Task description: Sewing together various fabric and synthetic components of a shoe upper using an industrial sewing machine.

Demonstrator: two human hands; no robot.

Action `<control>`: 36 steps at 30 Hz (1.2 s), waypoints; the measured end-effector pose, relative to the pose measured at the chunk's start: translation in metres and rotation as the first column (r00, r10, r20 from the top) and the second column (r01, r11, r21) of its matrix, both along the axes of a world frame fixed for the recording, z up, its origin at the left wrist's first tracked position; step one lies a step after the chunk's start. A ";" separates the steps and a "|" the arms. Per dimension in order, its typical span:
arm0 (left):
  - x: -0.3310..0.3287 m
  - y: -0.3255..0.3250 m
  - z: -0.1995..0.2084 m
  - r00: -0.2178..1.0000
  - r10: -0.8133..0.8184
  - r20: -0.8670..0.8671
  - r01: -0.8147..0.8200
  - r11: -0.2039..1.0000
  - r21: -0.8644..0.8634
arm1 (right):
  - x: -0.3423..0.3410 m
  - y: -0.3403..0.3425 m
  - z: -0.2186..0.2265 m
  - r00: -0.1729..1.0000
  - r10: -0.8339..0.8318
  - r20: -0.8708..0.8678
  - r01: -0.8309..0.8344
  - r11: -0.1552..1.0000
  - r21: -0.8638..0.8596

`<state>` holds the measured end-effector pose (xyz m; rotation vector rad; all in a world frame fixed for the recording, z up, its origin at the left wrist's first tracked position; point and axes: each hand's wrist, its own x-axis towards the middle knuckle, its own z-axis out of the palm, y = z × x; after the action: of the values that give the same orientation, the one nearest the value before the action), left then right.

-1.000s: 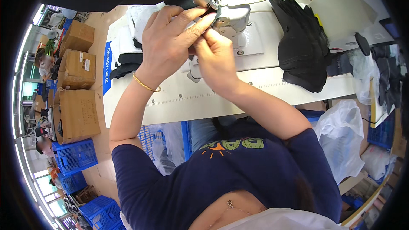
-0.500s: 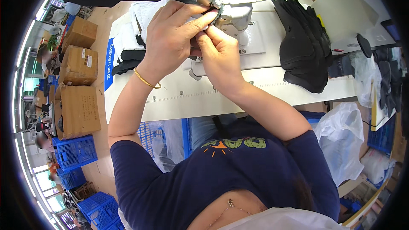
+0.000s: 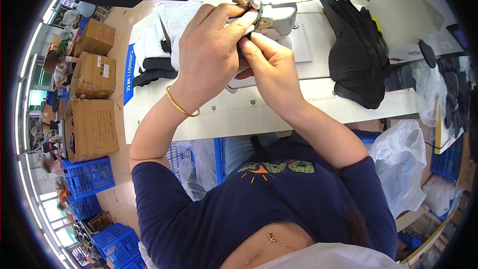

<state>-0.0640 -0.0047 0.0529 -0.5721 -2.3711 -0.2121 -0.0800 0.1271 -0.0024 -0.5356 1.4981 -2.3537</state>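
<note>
Workpiece (image 3: 260, 15) dark; stacked pieces (image 3: 356, 55) black; table (image 3: 219, 124) white; bracelet (image 3: 179, 105) gold; shirt (image 3: 308, 204) navy (green-orange print (image 3: 301, 168)).

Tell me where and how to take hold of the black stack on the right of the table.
Probably grip the black stack by its rounded near end, coming from the front with the right hand: there the layers overlap broadly, and that end faces the front edge of the table. The far end fans into narrow tips, which seem likelier to slip apart.

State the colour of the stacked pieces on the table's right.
The stacked pieces right of the right hand are black, clearest in the head view.
</note>
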 end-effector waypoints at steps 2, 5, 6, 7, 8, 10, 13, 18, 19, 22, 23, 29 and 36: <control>0.005 0.007 0.001 0.997 0.053 0.049 -0.056 0.997 0.045 | 0.003 0.005 0.000 0.999 0.003 -0.039 -0.002 1.000 0.023; 0.014 0.014 0.000 0.995 0.078 0.055 -0.082 0.994 0.069 | 0.008 0.014 0.007 1.000 0.010 0.007 -0.010 1.000 0.009; 0.017 0.013 -0.001 0.996 0.071 0.044 -0.073 0.996 0.051 | 0.008 0.018 0.009 1.000 0.019 0.008 -0.019 0.999 0.044; 0.019 0.013 -0.003 0.996 0.076 0.046 -0.078 0.996 0.049 | 0.008 0.021 0.009 1.000 0.027 0.009 -0.027 0.996 0.079; 0.020 0.013 -0.006 0.998 0.065 0.013 -0.065 0.997 0.037 | 0.007 0.021 0.007 1.000 0.029 -0.011 -0.028 0.997 0.068; 0.019 0.016 -0.008 0.997 0.036 -0.069 -0.037 0.999 -0.016 | 0.007 0.025 0.009 0.999 0.027 -0.022 -0.025 0.997 0.072; 0.023 0.023 -0.008 0.997 0.034 -0.066 -0.032 0.999 0.030 | 0.004 0.030 0.010 0.999 0.037 -0.039 -0.034 0.997 0.075; 0.019 0.031 -0.010 0.991 0.085 -0.105 -0.086 0.996 -0.010 | -0.003 0.032 0.013 0.997 0.026 -0.067 -0.020 0.997 0.078; 0.019 0.032 -0.011 0.988 0.108 -0.110 -0.111 0.994 -0.018 | -0.004 0.032 0.015 0.997 0.024 -0.067 -0.018 0.997 0.079; 0.013 0.032 -0.011 0.984 0.130 -0.125 -0.134 0.991 -0.024 | -0.009 0.031 0.017 0.998 0.017 -0.059 -0.011 0.996 0.089; 0.011 0.033 -0.011 0.984 0.127 -0.125 -0.131 0.991 -0.024 | -0.011 0.031 0.016 0.998 0.013 -0.069 -0.006 0.995 0.095; 0.004 0.033 -0.010 0.981 0.156 -0.116 -0.158 0.987 -0.005 | -0.022 0.029 0.018 0.997 0.010 -0.075 -0.003 0.996 0.090; 0.001 0.034 -0.015 0.979 0.152 -0.133 -0.148 0.988 0.036 | -0.025 0.033 0.019 0.995 0.003 -0.100 0.012 0.988 0.155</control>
<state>-0.0631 0.0292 0.0383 -0.3802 -2.2638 -0.1320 -0.1054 0.1603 0.0170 -0.6186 1.7108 -2.2190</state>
